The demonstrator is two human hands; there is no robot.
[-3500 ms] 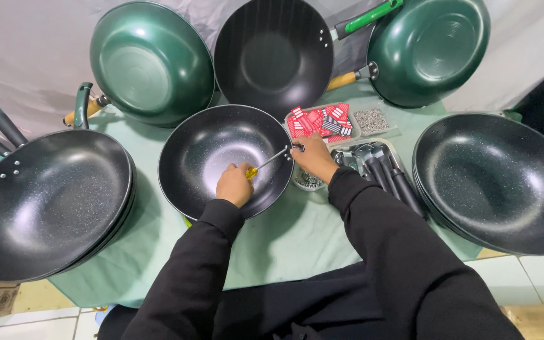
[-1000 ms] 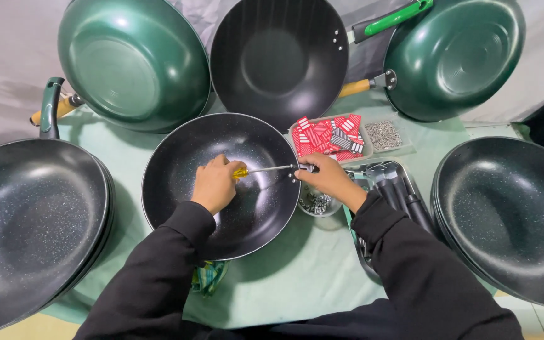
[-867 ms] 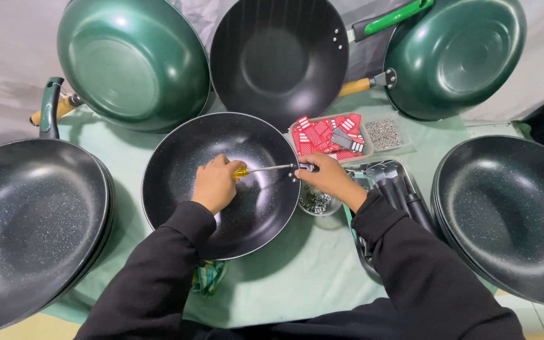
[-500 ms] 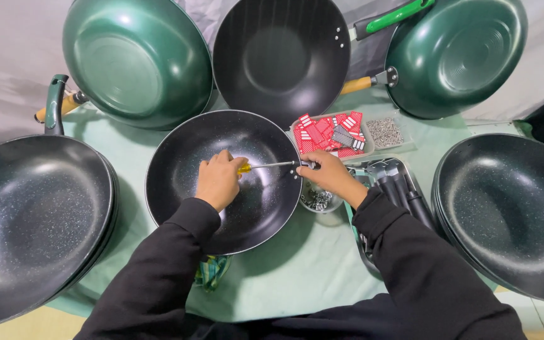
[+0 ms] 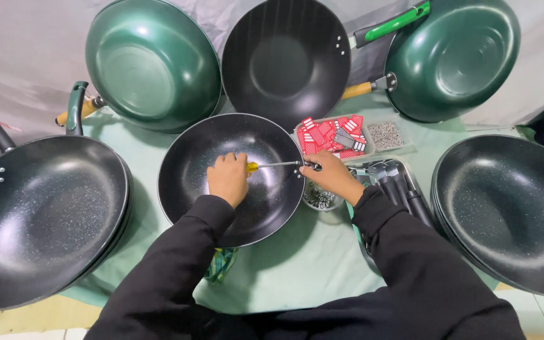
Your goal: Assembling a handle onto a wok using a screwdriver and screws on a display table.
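Observation:
A black speckled pan [image 5: 191, 176] sits in the middle of the pale green table cover. Inside it, my left hand [image 5: 227, 180] grips the yellow handle of a screwdriver [image 5: 271, 165], whose metal shaft points right toward the pan's rim. My right hand [image 5: 331, 175] rests at that right rim, fingers pinched around the screwdriver's tip where the rivets show. What sits under those fingertips is hidden.
A stack of black pans [image 5: 39, 214] lies left, another black pan stack [image 5: 511, 211] right. Two green pans [image 5: 152, 63] [image 5: 454, 56] and a black one [image 5: 288, 60] lean at the back. A tray of red packets [image 5: 332, 135], small metal screws [image 5: 385, 134] and black handles [image 5: 398, 189] lie right of centre.
The view has shifted slightly. My hands stay on the screwdriver and the pan's right rim, with the left hand turning only a little.

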